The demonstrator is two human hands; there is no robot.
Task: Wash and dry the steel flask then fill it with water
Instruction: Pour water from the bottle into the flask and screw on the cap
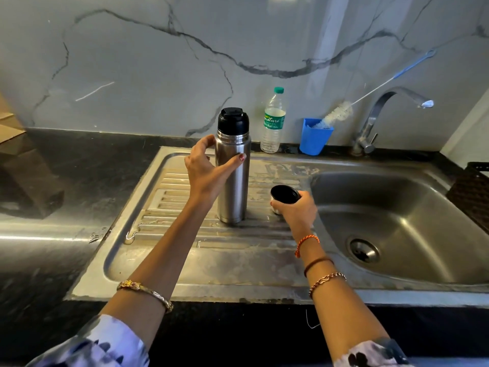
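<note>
Standing upright, black-stoppered steel flask [232,178], left fingers [239,159] around it, right fingers [276,206] gripping cap [285,195].

The scene is lit dimly and coolly. Soft glare is thrown back from the marble wall [330,30] at upper right, and a bright streak is seen on the dark table [39,237] at left. Straight edges are bowed by wide-angle distortion. The sleeves [105,343] are slightly blurred.
</note>
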